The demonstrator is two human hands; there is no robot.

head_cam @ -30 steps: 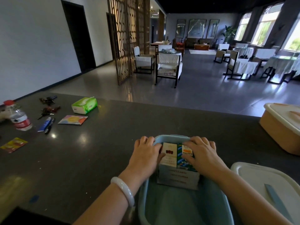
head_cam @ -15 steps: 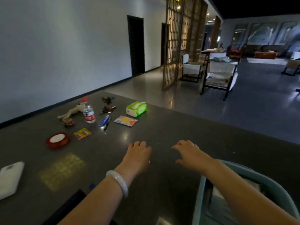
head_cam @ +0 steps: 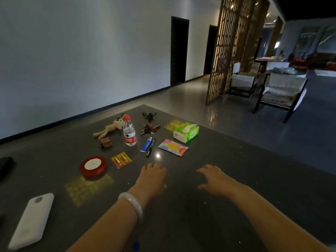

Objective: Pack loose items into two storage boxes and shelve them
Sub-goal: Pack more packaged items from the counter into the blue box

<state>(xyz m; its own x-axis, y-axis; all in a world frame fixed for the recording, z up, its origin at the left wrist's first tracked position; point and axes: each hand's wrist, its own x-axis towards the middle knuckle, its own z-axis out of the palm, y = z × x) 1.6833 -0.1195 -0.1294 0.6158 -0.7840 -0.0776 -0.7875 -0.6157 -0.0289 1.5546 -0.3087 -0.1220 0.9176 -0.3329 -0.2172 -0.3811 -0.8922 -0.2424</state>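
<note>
Loose items lie on the dark table [head_cam: 227, 179]: a green tissue pack [head_cam: 186, 132], a colourful wipes packet [head_cam: 172, 147], a blue tube [head_cam: 146, 144] beside a black pen [head_cam: 151, 148], a water bottle [head_cam: 129, 131], a plush toy [head_cam: 109, 129], two key bunches [head_cam: 149, 122], a yellow-red sachet [head_cam: 121, 159], a red ribbon roll [head_cam: 93, 166] and a white power bank [head_cam: 31, 220]. My left hand [head_cam: 151, 177] hovers empty just below the pen, fingers relaxed. My right hand [head_cam: 213, 178] is spread and empty to its right. No storage box is visible.
A small red-wrapped object [head_cam: 105, 142] sits near the plush toy. A black thing [head_cam: 5, 166] lies at the table's left edge. Beyond the table are a wooden lattice screen [head_cam: 234, 46] and chairs [head_cam: 280, 91].
My view swung left, away from the blue box where both hands pressed on cartons. Both hands left the box and now reach over the table toward the loose items.
</note>
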